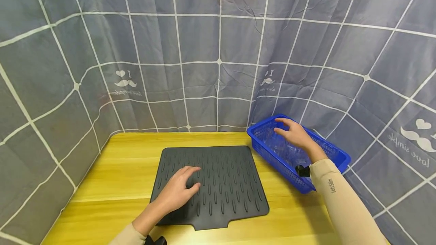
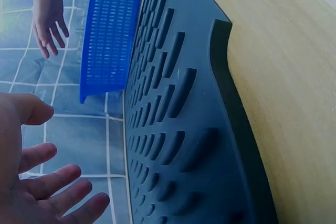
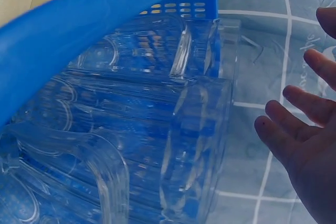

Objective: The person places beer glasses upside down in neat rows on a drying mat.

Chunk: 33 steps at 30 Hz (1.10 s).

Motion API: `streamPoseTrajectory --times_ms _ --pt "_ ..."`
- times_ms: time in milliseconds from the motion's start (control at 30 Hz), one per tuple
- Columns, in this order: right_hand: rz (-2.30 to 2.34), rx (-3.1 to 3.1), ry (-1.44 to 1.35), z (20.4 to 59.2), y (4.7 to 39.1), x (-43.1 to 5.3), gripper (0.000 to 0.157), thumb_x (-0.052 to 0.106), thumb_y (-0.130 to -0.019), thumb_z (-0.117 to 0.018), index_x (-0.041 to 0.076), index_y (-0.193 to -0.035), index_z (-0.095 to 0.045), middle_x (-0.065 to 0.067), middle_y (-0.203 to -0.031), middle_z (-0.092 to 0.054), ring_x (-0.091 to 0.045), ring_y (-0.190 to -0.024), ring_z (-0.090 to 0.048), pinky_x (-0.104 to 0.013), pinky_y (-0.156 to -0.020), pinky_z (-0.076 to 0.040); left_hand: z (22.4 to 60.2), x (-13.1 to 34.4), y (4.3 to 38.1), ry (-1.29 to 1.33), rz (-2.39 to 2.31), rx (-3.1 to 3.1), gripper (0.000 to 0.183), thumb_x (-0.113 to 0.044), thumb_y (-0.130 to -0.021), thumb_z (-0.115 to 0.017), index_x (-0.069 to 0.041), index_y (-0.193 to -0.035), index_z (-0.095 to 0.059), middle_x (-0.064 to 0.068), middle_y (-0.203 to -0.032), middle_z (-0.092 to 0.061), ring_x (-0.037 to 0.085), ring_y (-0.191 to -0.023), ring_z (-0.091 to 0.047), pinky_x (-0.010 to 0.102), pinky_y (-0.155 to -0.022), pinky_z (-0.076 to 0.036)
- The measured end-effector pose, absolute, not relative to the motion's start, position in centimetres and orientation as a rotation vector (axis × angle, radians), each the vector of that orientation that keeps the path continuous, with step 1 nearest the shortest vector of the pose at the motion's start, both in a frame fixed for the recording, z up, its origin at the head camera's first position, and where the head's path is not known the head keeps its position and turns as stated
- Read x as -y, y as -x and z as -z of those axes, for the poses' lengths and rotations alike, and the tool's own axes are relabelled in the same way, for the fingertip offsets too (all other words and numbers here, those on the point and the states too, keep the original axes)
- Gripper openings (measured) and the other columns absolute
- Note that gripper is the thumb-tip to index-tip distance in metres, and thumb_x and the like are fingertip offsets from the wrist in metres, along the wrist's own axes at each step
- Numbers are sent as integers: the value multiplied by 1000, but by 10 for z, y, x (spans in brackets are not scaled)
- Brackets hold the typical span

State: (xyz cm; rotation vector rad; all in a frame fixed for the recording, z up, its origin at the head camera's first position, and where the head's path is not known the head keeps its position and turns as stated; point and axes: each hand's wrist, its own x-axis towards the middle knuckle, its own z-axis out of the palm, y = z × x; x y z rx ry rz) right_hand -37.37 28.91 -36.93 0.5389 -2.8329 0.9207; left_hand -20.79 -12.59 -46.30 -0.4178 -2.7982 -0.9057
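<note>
A dark grey drying mat (image 1: 218, 184) with raised oval ridges lies on the table. Over its left part hovers my left hand (image 1: 178, 188), fingers loosely bent and nothing held; the left wrist view shows that hand (image 2: 44, 166) apart from the mat's surface. My right hand (image 1: 295, 134) is above the blue perforated basket (image 1: 276, 162), likewise holding nothing. Inside the basket are several clear, see-through vessels (image 3: 136, 114) lying close together; their exact kind is hard to tell. In the right wrist view the fingers (image 3: 302, 103) stay apart from them.
The yellow wood-grain table (image 1: 119, 177) carries the mat and basket. A grey curtain (image 1: 201, 82) with white grid lines hangs behind and along both sides, close to the basket's right side. The mat has a short tab (image 1: 211, 225) at its near edge.
</note>
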Motion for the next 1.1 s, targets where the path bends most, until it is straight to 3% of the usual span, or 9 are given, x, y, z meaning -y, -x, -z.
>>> streamPoseTrajectory --times_ms 200,333,567,900,1000,1100 --pt "-930 2887 -506 371 388 -289 64 52 -85 -58 18 -137 -44 -16 -141 -40 -40 -127 -37 -56 -96 -35 459 127 209 411 898 2801 47 -45 -87 -58 -33 -131 -49 -9 -132 -48 18 -123 -46 46 -94 -42" --pt "-993 2909 -436 372 395 -292 65 47 -83 -64 16 -138 -43 -24 -138 -40 -42 -125 -37 -55 -93 -39 458 126 210 426 902 2796 49 -52 -87 -55 -33 -132 -48 -8 -132 -47 18 -123 -46 47 -93 -42" --pt "-1105 2939 -382 376 402 -297 78 48 -78 -69 14 -141 -38 -27 -139 -36 -42 -126 -35 -55 -94 -38 457 128 208 436 935 2795 52 -57 -86 -53 -33 -132 -47 -8 -132 -47 18 -122 -46 47 -93 -42" --pt "-1181 2951 -351 385 404 -298 76 39 -79 -71 11 -141 -37 -24 -142 -33 -42 -126 -35 -54 -97 -36 459 132 205 424 973 2789 54 -62 -85 -49 -36 -132 -46 -11 -132 -46 17 -120 -49 44 -91 -44" --pt "-1205 2961 -348 386 405 -297 77 38 -78 -72 11 -142 -37 -25 -143 -31 -43 -128 -33 -55 -98 -35 459 134 204 419 1002 2776 52 -60 -85 -51 -36 -131 -47 -12 -129 -47 12 -96 -57 36 -79 -48" --pt "-1201 2986 -364 385 406 -294 80 38 -77 -73 10 -142 -37 -25 -144 -30 -44 -128 -33 -56 -97 -35 459 135 205 410 1032 2757 50 -57 -85 -54 -35 -130 -48 -14 -123 -49 7 -71 -50 26 -65 -43"
